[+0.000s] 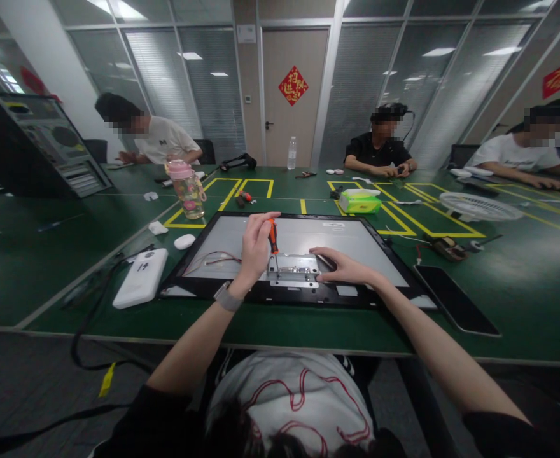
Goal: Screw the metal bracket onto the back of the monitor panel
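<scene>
Screwdriver [273, 238] near upright, clasped in left hand [254, 247], tip down at plate [300, 261] on panel [301, 234]. Right hand [342, 266] at plate's right edge, thumb and fingers parted; cannot tell if gripping.

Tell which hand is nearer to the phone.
Right. The right hand is left of the phone, by the metal bracket; the left hand, holding the screwdriver, is farther left.

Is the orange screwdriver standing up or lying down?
Nearly upright: the screwdriver has its handle on top and shaft pointing down.
</scene>
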The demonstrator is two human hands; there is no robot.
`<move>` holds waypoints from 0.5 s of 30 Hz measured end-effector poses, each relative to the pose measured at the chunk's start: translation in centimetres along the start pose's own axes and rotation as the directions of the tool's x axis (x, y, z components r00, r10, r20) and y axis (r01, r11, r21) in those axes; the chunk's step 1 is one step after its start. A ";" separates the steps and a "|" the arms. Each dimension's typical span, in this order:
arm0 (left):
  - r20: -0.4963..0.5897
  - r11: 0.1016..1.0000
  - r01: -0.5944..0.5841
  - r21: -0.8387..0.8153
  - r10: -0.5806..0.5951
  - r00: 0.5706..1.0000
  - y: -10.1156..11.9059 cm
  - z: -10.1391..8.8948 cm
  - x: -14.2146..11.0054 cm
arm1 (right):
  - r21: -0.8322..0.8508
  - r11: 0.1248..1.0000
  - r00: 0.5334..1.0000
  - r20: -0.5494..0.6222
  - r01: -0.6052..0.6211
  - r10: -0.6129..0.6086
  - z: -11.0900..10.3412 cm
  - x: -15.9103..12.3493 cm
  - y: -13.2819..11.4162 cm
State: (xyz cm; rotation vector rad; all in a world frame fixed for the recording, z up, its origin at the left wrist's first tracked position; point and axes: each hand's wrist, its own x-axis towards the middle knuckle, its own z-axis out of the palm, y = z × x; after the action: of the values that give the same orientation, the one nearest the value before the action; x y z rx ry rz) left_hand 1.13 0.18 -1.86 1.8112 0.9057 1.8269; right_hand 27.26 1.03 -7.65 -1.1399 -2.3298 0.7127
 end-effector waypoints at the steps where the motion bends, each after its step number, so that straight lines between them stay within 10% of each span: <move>1: 0.000 1.000 -0.005 0.016 0.005 1.000 0.0 0.0 0.0 | -0.009 1.000 1.000 0.004 -0.004 0.004 0.0 0.0 -0.1; 11: -0.013 1.000 0.003 -0.025 -0.004 1.000 0.1 0.3 -0.1 | 0.007 0.999 0.998 0.016 -0.053 0.053 -0.5 -0.2 -0.6; 15: -0.020 1.000 0.006 0.003 -0.006 1.000 0.0 0.2 0.0 | 0.063 0.998 0.990 -0.142 -0.009 0.017 -0.6 0.0 -5.5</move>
State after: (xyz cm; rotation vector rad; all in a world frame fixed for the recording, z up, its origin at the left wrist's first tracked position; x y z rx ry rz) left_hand 1.30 0.17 -1.90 1.7936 0.9208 1.8445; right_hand 24.45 -1.72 -3.75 -1.1413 -2.1688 0.6799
